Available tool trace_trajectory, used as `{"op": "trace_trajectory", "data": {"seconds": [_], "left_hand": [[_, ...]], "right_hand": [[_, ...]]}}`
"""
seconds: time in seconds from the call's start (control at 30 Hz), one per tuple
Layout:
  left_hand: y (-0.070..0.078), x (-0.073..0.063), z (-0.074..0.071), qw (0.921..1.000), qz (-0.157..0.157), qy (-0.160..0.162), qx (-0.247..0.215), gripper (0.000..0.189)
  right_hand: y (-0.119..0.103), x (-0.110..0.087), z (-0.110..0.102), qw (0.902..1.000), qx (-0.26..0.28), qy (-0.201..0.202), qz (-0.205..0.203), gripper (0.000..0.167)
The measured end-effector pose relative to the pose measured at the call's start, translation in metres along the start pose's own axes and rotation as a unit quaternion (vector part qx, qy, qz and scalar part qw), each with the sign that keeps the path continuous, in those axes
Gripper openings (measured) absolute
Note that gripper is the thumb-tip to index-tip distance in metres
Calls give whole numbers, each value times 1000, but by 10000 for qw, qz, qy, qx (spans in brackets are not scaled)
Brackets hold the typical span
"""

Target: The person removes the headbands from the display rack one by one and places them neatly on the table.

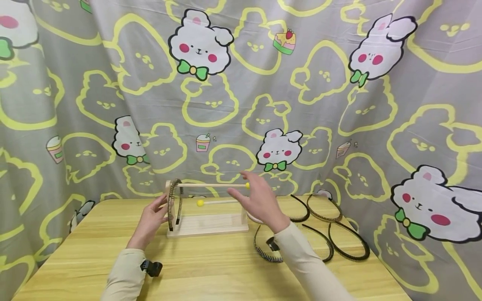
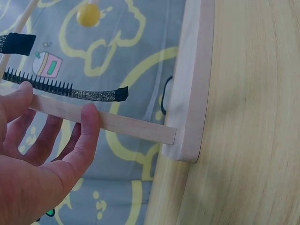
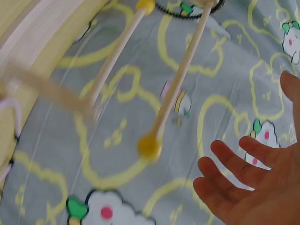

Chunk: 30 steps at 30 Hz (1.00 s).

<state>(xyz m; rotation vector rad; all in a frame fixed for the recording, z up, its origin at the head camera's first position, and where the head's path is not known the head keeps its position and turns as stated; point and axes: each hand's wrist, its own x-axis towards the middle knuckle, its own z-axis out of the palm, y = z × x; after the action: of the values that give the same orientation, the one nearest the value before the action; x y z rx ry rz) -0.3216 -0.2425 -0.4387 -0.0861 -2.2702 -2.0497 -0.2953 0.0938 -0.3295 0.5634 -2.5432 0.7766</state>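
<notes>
A light wooden rack point(image 1: 211, 225) stands on the table, with two rods that end in yellow balls. My left hand point(image 1: 150, 219) grips its left upright post point(image 2: 136, 129), thumb on the near side and fingers behind. On the upper rod point(image 1: 214, 184), right by that post, hangs a dark, glittery toothed headband point(image 1: 172, 205); its two ends dangle beside the post in the left wrist view. My right hand point(image 1: 260, 200) holds nothing, its fingers spread. In the right wrist view it is apart from the upper rod's yellow ball point(image 3: 149, 147).
Several headbands lie on the right part of the table, among them a black one point(image 1: 367, 251), a brown one point(image 1: 320, 216) and a toothed one point(image 1: 269, 256). A patterned curtain point(image 1: 241, 104) hangs behind the wooden table point(image 1: 203, 271).
</notes>
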Motion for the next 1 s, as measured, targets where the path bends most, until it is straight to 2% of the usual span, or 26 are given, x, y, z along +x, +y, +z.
{"op": "trace_trajectory", "data": {"seconds": [0.23,0.4,0.63,0.83,1.0], "left_hand": [[1,2,2,9999,-37,-19,-92,64],[2,2,2,9999,-55,-39,-76,63],[2,0,-1,10000,-60,-21,35,63],[2,-2,-3,9999,-45,-77,125,59],[1,-1,-3,9999,-62,-81,109,57]], "right_hand": [[-29,24,29,9949,221,-714,-672,82],[-47,42,47,9884,185,-1171,-947,87],[-69,64,73,9838,481,-1556,-755,93],[-81,72,92,9798,179,-1856,-722,99],[-85,75,105,9789,-108,-1909,-726,100]]}}
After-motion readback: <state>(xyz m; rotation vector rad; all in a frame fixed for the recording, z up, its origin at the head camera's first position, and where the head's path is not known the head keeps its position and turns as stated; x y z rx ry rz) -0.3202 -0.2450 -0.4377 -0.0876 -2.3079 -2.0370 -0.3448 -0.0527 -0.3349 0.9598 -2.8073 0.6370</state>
